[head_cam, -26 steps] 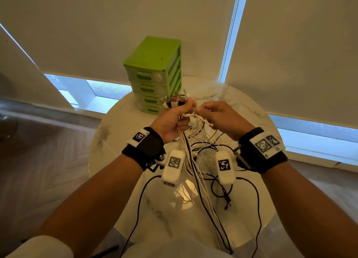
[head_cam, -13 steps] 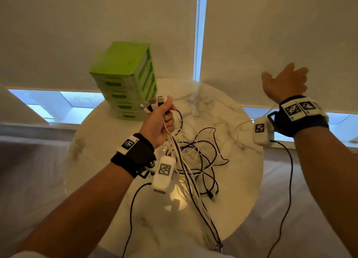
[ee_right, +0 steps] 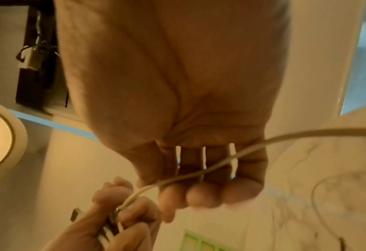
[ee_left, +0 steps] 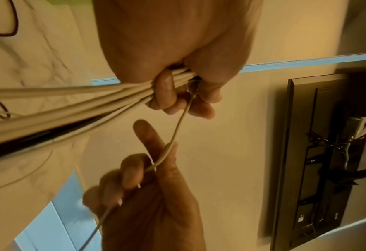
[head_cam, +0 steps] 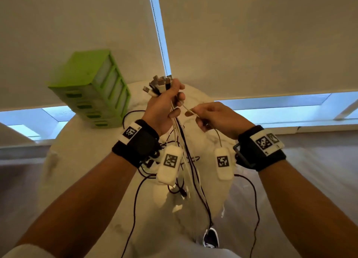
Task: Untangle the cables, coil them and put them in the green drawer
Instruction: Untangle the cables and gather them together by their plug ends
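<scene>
The round marble surface (head_cam: 81, 180) fills the lower middle of the head view, with the green drawer (head_cam: 93, 91) unit standing at its far left edge, all its drawers closed as far as can be seen. Over the surface hangs the bundle of cables (head_cam: 184, 151), white and black, their lower lengths trailing in loose loops on the marble and off its near edge. The left hand (head_cam: 164, 106) is clenched round the bundle just below a fan of plugs (head_cam: 158, 83) that sticks out above the fist. Half a second ago the right hand was flung out wide to the side and empty; now the right hand (head_cam: 215, 118) is back close beside the left, grasping a single thin white cable (ee_left: 178, 125) pinched between thumb and forefinger, the strand running taut from the left fist across its curled fingers (ee_right: 201, 193). That return suggests one strand has been drawn clear and the next is being singled out, so untangling is under way. Coiling has not begun, and nothing has reached the drawer.
</scene>
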A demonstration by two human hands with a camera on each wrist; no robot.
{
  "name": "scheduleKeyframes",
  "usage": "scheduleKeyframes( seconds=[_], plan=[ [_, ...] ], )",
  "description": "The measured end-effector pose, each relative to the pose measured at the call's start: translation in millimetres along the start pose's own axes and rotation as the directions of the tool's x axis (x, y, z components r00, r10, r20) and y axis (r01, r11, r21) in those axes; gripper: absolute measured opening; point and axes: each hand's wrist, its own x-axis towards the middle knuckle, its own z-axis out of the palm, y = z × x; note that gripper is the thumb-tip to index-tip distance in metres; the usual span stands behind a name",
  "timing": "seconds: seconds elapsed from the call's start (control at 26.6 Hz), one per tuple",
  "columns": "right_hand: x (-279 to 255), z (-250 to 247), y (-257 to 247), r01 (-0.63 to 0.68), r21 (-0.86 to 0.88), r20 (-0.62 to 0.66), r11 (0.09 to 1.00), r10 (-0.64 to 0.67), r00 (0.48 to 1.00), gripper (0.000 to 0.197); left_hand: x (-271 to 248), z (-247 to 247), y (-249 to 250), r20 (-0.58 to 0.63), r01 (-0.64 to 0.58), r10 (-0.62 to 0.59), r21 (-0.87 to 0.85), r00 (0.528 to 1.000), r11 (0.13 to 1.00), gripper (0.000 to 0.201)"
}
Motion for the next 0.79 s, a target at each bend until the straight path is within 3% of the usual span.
scheduleKeyframes(
  seconds=[0.19, 0.3, 0.38, 0.45, 0.53, 0.64, 0.79],
  plan=[
    [-24, -38, 29, -0.053, -0.111, 0.045, 0.992, 0.058, 0.997, 0.025, -3, 36, -14, 0.041, 0.073, -0.069, -0.093, 0.997, 0.993, 0.032],
    [-30, -49, 40, -0.127, -0.186, -0.109, 0.974, 0.108, 0.988, 0.018, -11, 54, -29, 0.183, 0.127, -0.12, -0.03, 0.976, 0.991, 0.028],
    [-34, -53, 32, -0.03, -0.005, -0.246, 1.0, 0.028, 0.969, 0.021, -17, 64, -36, 0.233, 0.139, -0.149, 0.061, 0.961, 0.988, 0.021],
    [-38, -53, 15, 0.118, 0.042, -0.243, 0.992, -0.105, 0.964, 0.029, -21, 73, -41, 0.236, 0.154, -0.179, 0.118, 0.955, 0.981, 0.016],
    [-36, -51, 5, 0.193, -0.094, -0.204, 0.977, -0.209, 0.957, 0.035, -21, 80, -44, 0.212, 0.153, -0.184, 0.156, 0.96, 0.976, 0.023],
    [-32, -49, 7, 0.219, -0.305, -0.242, 0.927, -0.298, 0.923, 0.035, -20, 86, -47, 0.179, 0.167, -0.196, 0.167, 0.964, 0.972, 0.028],
    [-34, -46, 5, 0.252, -0.272, -0.35, 0.929, -0.339, 0.873, 0.029, -21, 87, -47, 0.22, 0.18, -0.207, 0.136, 0.953, 0.974, 0.022]
  ],
)
